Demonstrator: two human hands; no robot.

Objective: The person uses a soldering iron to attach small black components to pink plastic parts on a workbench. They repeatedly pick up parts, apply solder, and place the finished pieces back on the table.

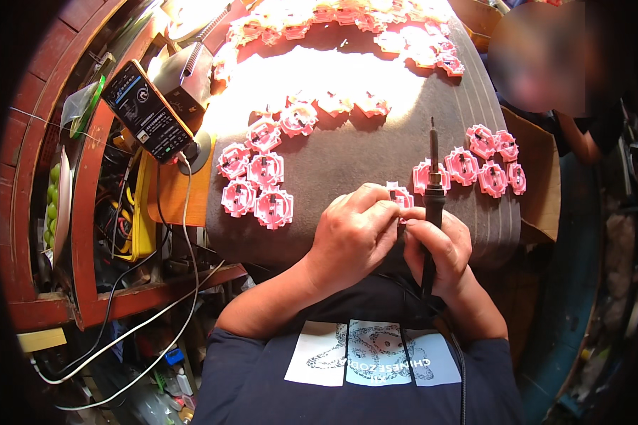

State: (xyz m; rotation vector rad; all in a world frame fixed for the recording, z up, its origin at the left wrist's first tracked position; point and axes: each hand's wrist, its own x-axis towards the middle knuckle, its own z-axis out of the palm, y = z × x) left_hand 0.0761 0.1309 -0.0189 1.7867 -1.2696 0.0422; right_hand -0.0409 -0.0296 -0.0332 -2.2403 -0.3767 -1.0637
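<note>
My right hand (pixel 443 248) is wrapped round a soldering iron (pixel 434 202) with a black handle, its thin tip pointing away from me. My left hand (pixel 356 230) is closed, with thumb and fingertips meeting those of the right hand. At the fingertips a pink plastic housing (pixel 400 195) with small dark parts inside shows; fingers cover its near side. Just beyond the iron lies another pink housing (pixel 422 176), partly hidden by the iron. Several more pink housings (pixel 463 166) sit to its right.
The dark, curved work surface (pixel 347 156) carries more pink housings (pixel 273 207) at left and in bright glare along the back. A phone (pixel 147 111) with a white cable stands at left, above a yellow container (pixel 143 219). Another person (pixel 581 138) is at far right, beside a cardboard box (pixel 539 184).
</note>
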